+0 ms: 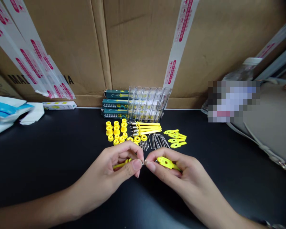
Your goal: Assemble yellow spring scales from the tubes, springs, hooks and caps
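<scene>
Fingertip to fingertip, my two hands meet above the black table's middle, with a small metal spring end (143,162) between them. My left hand (115,168) is closed, pinching that end between thumb and forefinger, and a yellow plastic rod (120,165) lies under its curled fingers. My right hand (181,171) is closed in a pinch on the spring's other side. A flat yellow tab with holes (166,162) rests in its fingers, a small metal ring beside it. Fingers hide most of the spring. Just beyond lie small coil springs (144,145) and bent wire hooks (159,141).
Behind stand yellow caps (116,129), yellow rods with springs (149,128), yellow tabs (177,140), clear tubes (146,103) and green boxes (114,104). Cardboard (138,47) closes off the back. A bag (269,117) and a plastic bottle (240,74) are at right, a packet (7,111) at left.
</scene>
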The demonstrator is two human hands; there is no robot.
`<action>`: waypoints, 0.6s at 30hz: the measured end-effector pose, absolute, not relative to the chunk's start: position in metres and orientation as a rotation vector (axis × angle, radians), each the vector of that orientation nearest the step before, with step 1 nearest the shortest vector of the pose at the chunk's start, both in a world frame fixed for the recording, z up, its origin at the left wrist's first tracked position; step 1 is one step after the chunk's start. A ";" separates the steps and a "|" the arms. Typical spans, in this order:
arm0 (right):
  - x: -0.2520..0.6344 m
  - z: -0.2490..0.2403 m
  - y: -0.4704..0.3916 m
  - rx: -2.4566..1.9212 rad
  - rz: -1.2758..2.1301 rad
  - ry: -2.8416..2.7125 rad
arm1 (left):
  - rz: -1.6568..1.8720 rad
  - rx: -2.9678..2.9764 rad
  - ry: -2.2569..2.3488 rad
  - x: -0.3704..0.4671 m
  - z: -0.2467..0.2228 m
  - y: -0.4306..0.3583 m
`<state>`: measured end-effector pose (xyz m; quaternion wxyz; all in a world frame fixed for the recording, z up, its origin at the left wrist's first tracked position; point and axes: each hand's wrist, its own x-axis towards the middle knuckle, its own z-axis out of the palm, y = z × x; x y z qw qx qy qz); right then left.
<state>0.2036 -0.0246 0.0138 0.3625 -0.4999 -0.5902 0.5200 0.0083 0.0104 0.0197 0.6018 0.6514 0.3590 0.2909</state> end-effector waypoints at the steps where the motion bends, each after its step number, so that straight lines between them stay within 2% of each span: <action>1: 0.204 0.013 -0.024 -1.284 1.328 -1.524 | 0.676 1.506 0.834 0.008 0.020 0.010; 18: 0.205 0.006 -0.025 -1.305 1.125 -1.701 | 0.741 1.530 0.940 0.014 0.013 0.002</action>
